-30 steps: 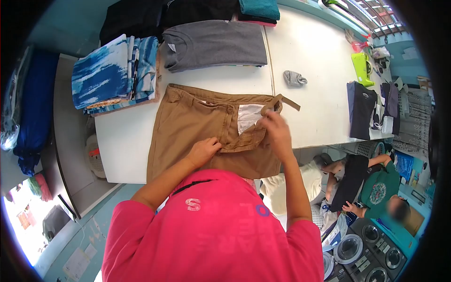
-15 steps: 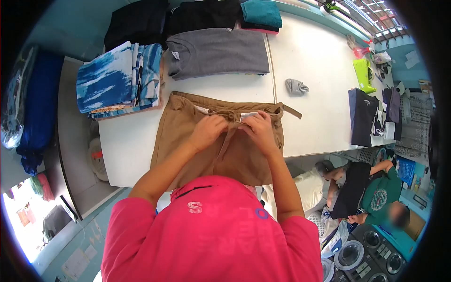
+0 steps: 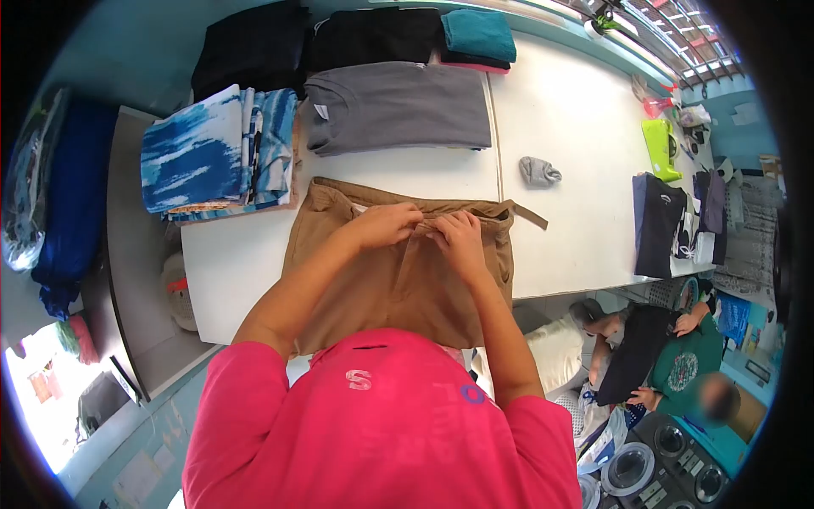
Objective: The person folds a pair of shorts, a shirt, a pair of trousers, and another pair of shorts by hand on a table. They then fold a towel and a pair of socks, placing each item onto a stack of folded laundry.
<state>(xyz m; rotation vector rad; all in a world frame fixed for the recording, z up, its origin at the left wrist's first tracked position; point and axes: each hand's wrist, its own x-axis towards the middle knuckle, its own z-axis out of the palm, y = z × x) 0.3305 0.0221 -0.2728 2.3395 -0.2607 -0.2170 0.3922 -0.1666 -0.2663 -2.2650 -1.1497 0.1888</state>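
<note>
Brown shorts (image 3: 365,293) lie on the white table with the waistband away from me and a loose strap pointing right. At the front middle of the waistband, my left hand (image 3: 390,225) pinches the fabric near the fly. Close beside it, my right hand (image 3: 458,237) grips the other side of the same waistband with curled fingers. My fingers hide the fastening itself. Beyond the waistband lies a folded grey T-shirt (image 3: 398,109).
A stack of blue-and-white patterned cloth (image 3: 193,153) sits at left. Dark folded clothes (image 3: 373,38) and a teal folded cloth (image 3: 479,34) are at the back. A grey sock bundle (image 3: 540,171) lies right of the shorts. Another person in a green shirt (image 3: 685,365) handles dark cloth beside washing machines.
Both hands have drawn together at the waistband, and its two front sides now meet where a gap with a white label showed before. The co-worker's hands have shifted on the dark cloth.
</note>
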